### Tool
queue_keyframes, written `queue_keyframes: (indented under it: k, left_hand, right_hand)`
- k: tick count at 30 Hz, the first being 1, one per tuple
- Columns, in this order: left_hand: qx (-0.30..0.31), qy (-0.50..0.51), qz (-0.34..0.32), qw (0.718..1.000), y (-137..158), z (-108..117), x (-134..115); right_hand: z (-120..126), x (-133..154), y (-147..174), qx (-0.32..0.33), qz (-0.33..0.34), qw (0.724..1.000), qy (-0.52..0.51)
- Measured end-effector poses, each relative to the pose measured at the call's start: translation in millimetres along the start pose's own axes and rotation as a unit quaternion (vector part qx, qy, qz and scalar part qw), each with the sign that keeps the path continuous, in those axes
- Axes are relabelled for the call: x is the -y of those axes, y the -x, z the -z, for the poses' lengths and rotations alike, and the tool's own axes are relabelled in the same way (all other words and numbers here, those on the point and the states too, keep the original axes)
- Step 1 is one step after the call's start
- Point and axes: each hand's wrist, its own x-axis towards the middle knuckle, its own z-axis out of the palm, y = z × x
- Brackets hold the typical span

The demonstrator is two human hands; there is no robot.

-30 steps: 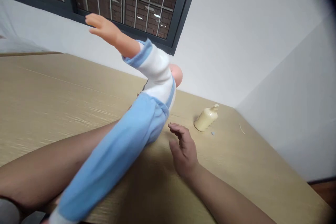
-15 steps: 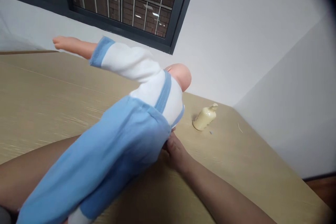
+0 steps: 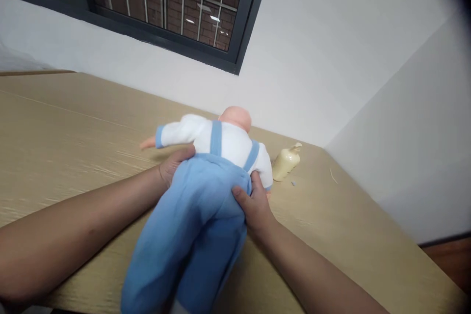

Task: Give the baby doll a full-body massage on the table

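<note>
A baby doll (image 3: 209,181) in blue overalls and a white shirt is over the table with its back toward me and its bald head pointing at the wall. My left hand (image 3: 175,163) grips its left side near the waist, thumb on the back. On the other side my right hand (image 3: 255,202) is closed around its waist, thumb pressed on the blue cloth. The fingers under the doll are hidden. One doll arm stretches out to the left; the other hangs by my right hand.
A cream pump bottle (image 3: 286,163) stands just right of the doll on the wooden table (image 3: 331,235). Near it lie a small bluish bit (image 3: 293,184) and a thin pale strip (image 3: 333,176). A white wall (image 3: 312,49) and a barred window (image 3: 165,5) rise behind.
The doll has turned from its side to back-up and dropped lower, nearer the table. Its outstretched arm has come down. My left hand, hidden before, now shows at its waist.
</note>
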Motion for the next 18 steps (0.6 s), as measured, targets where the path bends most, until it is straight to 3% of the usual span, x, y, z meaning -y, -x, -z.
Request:
queue_keyframes:
  k: [4, 8, 14, 16, 18]
  left_hand:
    - [-0.053, -0.051, 0.097, 0.993, -3, 12, 5]
    - [-0.054, -0.060, 0.142, 0.987, -9, 15, 11]
    - [-0.083, -0.156, 0.065, 0.982, -11, 5, 17]
    - [-0.099, -0.221, 0.045, 0.969, -11, 4, 17]
    - [-0.130, -0.320, 0.031, 0.938, -12, 4, 15]
  right_hand:
    - [2, -6, -7, -0.006, -0.008, 1.000, -0.007]
    - [3, -17, -17, -0.015, -0.018, 0.999, 0.046]
    - [8, -22, -25, 0.001, -0.049, 0.992, 0.115]
    - [9, -21, -26, 0.002, -0.062, 0.989, 0.132]
    - [9, -19, -26, -0.006, -0.066, 0.986, 0.150]
